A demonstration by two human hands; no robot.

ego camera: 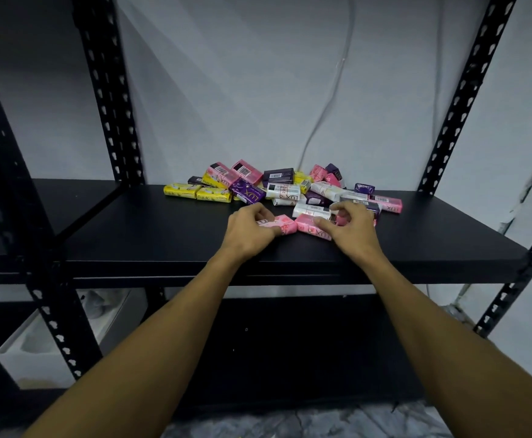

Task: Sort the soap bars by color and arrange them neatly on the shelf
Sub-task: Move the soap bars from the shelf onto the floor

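Observation:
A mixed pile of wrapped soap bars point(285, 188) in pink, yellow, purple and white lies at the back of the black shelf board point(151, 229). In front of the pile, my left hand point(249, 230) grips a pink soap bar point(283, 224) lying on the board. My right hand point(351, 227) grips a second pink bar point(310, 225) right beside it, the two bars touching end to end. My right fingers also curl round something small and pink point(340, 220) that is mostly hidden. Two yellow bars point(195, 191) lie side by side at the pile's left edge.
Black perforated uprights point(110, 99) point(467, 90) frame the shelf at the back, and another upright point(53, 298) stands at the front left. A white box point(37, 349) sits on the lower level at the left. A pale cable point(324, 115) hangs down the wall behind the pile.

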